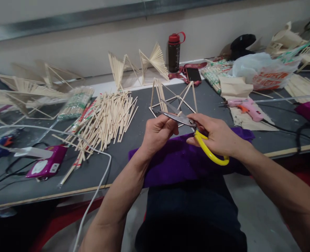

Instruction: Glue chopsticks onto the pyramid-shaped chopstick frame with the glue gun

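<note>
My right hand [214, 134] grips scissors [211, 154] with yellow handles, their blades parted and pointing left. The blades reach across the fingers of my left hand [160, 132], which is closed in a pinch. A pale bit of thin wooden stick [179, 113] shows at the blades by those fingers; most of it is hidden. Just beyond both hands stands a small frame of glued sticks [182, 101]. Beneath my hands a purple cloth [170, 164] lies along the table's front edge. To the left is a heap of loose wooden sticks [110, 119].
A pink glue gun [245, 107] rests on brown paper at right, its cable trailing. A purple device [48, 161] and a white cable [109, 168] are at left. Finished stick models [155, 64], a red-capped bottle [174, 56] and a phone [193, 74] stand or lie toward the wall.
</note>
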The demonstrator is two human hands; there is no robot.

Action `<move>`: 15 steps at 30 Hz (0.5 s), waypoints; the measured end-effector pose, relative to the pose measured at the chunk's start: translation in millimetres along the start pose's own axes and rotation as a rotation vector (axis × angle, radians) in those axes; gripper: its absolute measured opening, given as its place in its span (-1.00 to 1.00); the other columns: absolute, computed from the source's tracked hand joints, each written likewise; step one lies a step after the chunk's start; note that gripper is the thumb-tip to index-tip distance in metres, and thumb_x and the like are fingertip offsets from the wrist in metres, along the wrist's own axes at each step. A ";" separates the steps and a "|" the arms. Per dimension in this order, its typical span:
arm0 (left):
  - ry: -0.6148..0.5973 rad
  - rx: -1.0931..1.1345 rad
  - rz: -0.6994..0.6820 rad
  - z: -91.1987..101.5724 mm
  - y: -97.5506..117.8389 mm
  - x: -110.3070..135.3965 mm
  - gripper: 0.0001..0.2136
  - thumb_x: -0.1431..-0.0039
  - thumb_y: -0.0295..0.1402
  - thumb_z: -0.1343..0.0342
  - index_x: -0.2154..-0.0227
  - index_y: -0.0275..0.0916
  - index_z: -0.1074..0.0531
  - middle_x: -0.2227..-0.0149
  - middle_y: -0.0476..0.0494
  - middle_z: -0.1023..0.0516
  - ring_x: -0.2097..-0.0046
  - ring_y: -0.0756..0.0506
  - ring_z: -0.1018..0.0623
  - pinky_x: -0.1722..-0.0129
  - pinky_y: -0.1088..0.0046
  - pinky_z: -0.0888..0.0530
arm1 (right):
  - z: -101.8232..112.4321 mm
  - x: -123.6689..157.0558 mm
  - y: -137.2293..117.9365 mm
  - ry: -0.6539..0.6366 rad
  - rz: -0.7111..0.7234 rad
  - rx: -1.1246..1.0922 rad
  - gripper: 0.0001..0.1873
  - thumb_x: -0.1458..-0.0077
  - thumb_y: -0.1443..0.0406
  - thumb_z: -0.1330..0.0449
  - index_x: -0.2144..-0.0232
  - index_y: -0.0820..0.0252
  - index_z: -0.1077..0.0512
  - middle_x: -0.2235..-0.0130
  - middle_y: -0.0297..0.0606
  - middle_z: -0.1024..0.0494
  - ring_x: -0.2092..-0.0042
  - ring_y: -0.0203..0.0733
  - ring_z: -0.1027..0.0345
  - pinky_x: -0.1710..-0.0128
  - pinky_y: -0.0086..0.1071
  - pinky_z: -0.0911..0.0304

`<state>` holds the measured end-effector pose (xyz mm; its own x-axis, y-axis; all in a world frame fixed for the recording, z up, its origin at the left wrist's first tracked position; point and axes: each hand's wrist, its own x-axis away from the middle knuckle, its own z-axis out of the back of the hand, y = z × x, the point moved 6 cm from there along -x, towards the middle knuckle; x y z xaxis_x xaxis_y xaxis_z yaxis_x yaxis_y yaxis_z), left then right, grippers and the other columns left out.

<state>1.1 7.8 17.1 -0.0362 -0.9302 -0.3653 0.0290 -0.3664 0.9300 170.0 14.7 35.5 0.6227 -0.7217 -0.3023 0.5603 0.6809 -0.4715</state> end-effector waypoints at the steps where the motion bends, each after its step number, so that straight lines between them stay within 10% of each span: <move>1: -0.002 -0.005 0.000 0.0 -0.6 -0.2 -0.63 -0.22 -0.08 -0.19 0.59 -0.24 -0.47 0.66 0.02 -0.34 0.63 0.11 -0.21 0.66 0.55 -0.11 | -1.1 0.1 0.2 0.003 0.013 -0.012 -0.54 -0.11 0.21 -0.23 -0.06 0.14 -0.34 0.09 -0.17 -0.56 0.27 -0.16 -0.42 0.30 -0.32 -0.29; 15: 0.081 0.046 -0.015 1.2 1.9 -4.6 -0.81 -0.09 -0.20 -0.32 0.38 -0.21 -0.52 0.56 0.04 -0.49 0.64 0.12 -0.27 0.66 0.57 -0.21 | -2.8 0.6 6.6 0.054 0.006 0.037 -0.50 -0.08 0.35 -0.14 -0.11 0.14 -0.34 -0.08 -0.12 -0.52 0.04 -0.01 -0.47 0.07 -0.17 -0.36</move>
<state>0.1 11.4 20.5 0.0448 -0.9242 -0.3792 -0.0167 -0.3802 0.9248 172.6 18.4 29.9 0.5966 -0.7224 -0.3495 0.5772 0.6888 -0.4386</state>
